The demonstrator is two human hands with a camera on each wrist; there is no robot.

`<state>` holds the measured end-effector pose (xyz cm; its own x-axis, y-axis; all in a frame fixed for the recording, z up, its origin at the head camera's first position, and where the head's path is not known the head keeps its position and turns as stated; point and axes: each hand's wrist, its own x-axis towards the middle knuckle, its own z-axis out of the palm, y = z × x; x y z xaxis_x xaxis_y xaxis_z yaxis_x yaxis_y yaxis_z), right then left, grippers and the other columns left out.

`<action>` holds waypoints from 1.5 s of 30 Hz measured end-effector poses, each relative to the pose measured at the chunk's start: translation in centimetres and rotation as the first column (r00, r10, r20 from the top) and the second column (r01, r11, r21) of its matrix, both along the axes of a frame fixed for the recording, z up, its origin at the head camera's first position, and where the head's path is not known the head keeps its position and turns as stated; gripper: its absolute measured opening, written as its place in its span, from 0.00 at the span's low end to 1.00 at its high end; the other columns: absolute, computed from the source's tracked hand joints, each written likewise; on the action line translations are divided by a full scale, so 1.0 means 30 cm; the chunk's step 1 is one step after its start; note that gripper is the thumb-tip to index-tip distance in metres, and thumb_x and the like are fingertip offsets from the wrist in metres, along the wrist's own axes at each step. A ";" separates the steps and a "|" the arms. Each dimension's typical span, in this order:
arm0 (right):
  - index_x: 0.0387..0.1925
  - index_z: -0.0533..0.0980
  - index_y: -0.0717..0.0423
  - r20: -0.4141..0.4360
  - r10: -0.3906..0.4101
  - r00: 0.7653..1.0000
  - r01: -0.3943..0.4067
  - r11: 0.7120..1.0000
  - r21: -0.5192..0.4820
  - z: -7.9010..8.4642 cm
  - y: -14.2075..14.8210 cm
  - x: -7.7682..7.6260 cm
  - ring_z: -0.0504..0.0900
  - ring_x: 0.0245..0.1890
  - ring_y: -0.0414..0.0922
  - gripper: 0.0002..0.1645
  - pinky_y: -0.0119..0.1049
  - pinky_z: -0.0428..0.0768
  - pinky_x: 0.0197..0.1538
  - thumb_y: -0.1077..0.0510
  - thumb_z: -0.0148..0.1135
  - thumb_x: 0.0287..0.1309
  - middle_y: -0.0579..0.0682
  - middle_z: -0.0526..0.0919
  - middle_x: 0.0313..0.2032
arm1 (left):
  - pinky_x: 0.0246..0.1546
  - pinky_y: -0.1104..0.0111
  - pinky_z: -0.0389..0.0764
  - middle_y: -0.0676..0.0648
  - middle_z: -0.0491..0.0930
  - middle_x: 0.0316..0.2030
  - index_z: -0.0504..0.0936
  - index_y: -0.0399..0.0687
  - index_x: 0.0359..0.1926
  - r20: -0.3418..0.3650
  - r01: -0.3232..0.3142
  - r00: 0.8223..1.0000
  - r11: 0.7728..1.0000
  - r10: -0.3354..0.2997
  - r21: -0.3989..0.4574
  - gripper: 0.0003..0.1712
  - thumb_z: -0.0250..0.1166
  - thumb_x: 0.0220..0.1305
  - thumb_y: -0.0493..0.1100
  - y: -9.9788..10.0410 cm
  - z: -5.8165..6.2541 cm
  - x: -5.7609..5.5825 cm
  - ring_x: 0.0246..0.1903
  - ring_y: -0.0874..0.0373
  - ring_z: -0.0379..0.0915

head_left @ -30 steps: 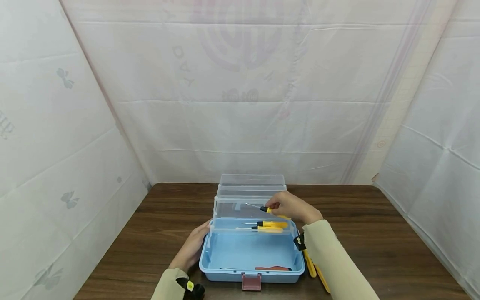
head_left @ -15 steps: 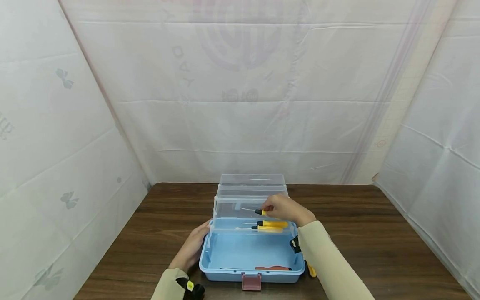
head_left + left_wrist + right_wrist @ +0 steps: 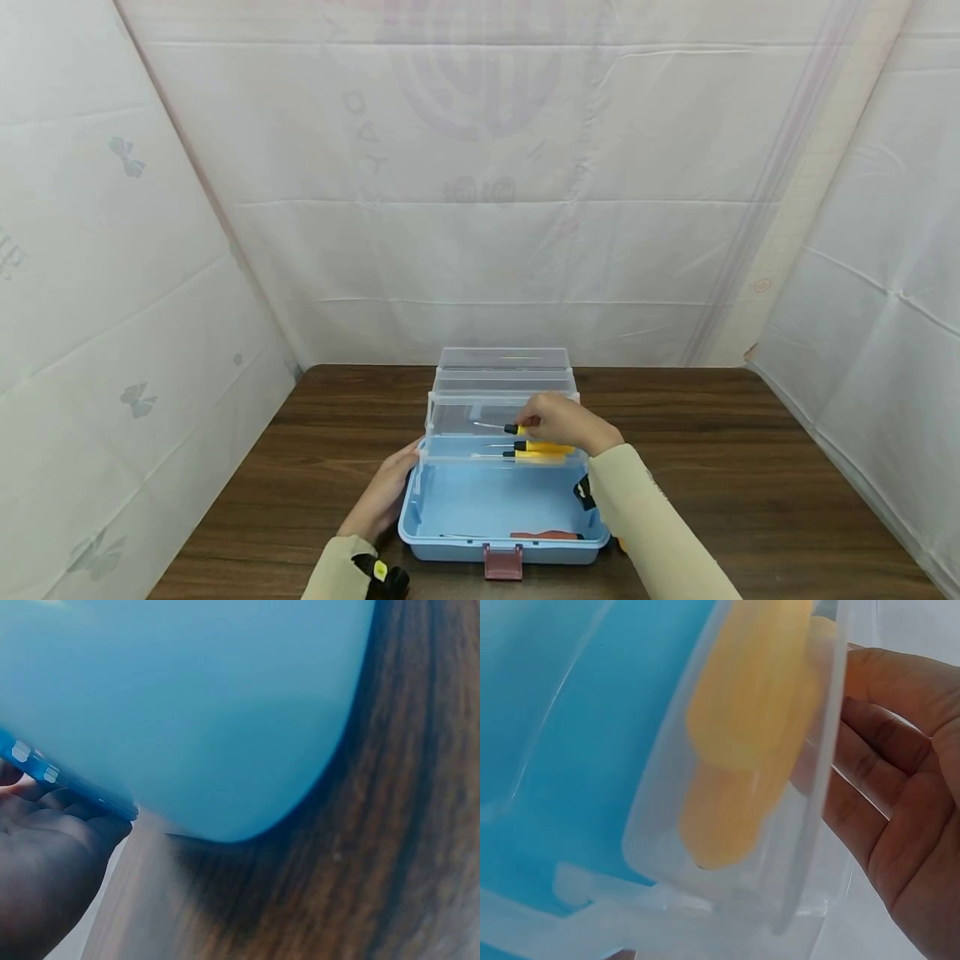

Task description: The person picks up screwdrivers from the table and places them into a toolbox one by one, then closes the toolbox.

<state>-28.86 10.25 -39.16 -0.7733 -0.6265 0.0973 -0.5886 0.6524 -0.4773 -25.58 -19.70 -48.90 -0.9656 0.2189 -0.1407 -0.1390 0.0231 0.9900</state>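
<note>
A light blue toolbox stands with its clear stepped trays folded up at the back. At its left side my left hand grips the rim, and the left wrist view shows the fingers along that blue edge. My right hand pinches a screwdriver with a black and yellow handle, its thin shaft pointing left, over the lowest clear tray. Two yellow-handled screwdrivers lie in that tray. Through the tray wall in the right wrist view, yellow handles show beside my right fingers.
A red-handled tool with a thin shaft lies along the toolbox's front inner edge. The mauve latch hangs down in front. A bit of yellow handle shows right of the box, mostly behind my sleeve. White sheets enclose the wooden table.
My right hand has moved left and slightly down with the screwdriver, closer to the tray. Its sleeve now covers more of the yellow handles beside the box. The left hand stays put.
</note>
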 end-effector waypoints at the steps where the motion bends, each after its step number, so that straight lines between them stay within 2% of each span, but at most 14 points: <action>1: 0.43 0.84 0.60 0.001 0.002 1.000 -0.002 1.000 -0.002 -0.001 -0.001 0.001 0.81 0.37 0.40 0.12 0.34 0.83 0.43 0.68 0.61 0.58 0.51 0.86 0.41 | 0.68 0.42 0.55 0.35 0.54 0.72 0.55 0.39 0.73 0.000 0.001 1.000 1.000 -0.001 0.000 0.30 0.42 0.75 0.45 0.000 0.000 0.000 0.72 0.37 0.48; 13: 0.44 0.84 0.59 -0.006 0.015 1.000 -0.015 1.000 -0.012 -0.011 -0.007 0.007 0.82 0.38 0.41 0.12 0.32 0.83 0.44 0.66 0.62 0.59 0.51 0.86 0.42 | 0.68 0.42 0.55 0.36 0.53 0.73 0.55 0.40 0.73 -0.006 0.012 1.000 1.000 -0.012 0.010 0.31 0.43 0.74 0.47 -0.004 0.002 0.002 0.72 0.37 0.47; 21: 0.44 0.84 0.60 -0.013 0.029 1.000 -0.029 0.999 -0.018 -0.017 -0.009 0.012 0.83 0.39 0.42 0.12 0.35 0.84 0.44 0.67 0.60 0.60 0.52 0.86 0.43 | 0.68 0.42 0.55 0.36 0.53 0.73 0.55 0.40 0.73 0.001 0.000 1.000 1.000 0.000 0.009 0.30 0.43 0.75 0.47 -0.003 0.004 0.007 0.72 0.38 0.47; 45: 0.42 0.85 0.60 0.020 -0.044 0.999 0.045 0.999 -0.023 -0.031 -0.002 0.024 0.83 0.40 0.44 0.12 0.41 0.84 0.49 0.69 0.59 0.60 0.52 0.87 0.42 | 0.68 0.42 0.54 0.35 0.53 0.73 0.55 0.39 0.73 0.004 0.006 1.000 1.000 -0.006 0.014 0.32 0.44 0.74 0.49 0.004 -0.003 0.007 0.72 0.37 0.46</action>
<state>-28.14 10.19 -40.10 -0.8023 -0.5891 0.0961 -0.5495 0.6662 -0.5042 -25.37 -19.57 -48.98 -0.9636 0.2268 -0.1417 -0.1431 0.0105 0.9897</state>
